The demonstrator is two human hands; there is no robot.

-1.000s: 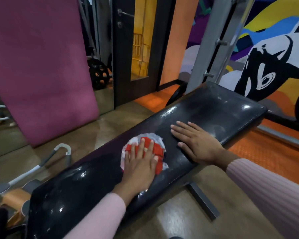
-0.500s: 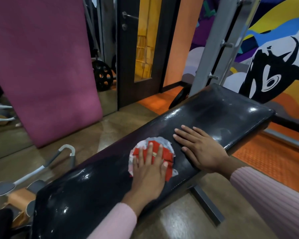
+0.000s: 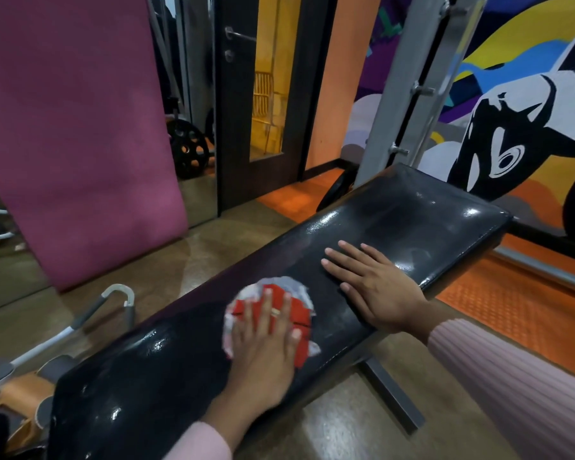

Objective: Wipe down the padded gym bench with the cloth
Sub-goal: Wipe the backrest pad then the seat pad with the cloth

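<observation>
A long black padded bench (image 3: 412,214) runs from lower left to upper right, its vinyl shiny and streaked. On its middle lies a red and white cloth (image 3: 299,303), bunched into a rough round. My left hand (image 3: 263,353) presses flat on the cloth with fingers straight and spread; a ring shows on one finger. My right hand (image 3: 369,283) rests flat on the bare pad just right of the cloth, fingers straight and pointing left. Both arms wear pink ribbed sleeves.
A pink mat (image 3: 80,134) leans upright at the left. A grey handle frame (image 3: 90,313) lies on the floor beside the bench. A metal rack post (image 3: 409,84) rises behind the bench's far end. A dark door (image 3: 236,104) and weight plate (image 3: 190,147) stand beyond.
My left hand has slid the cloth a little toward the near left end of the bench. My right hand stays flat on the pad. The view has shifted slightly.
</observation>
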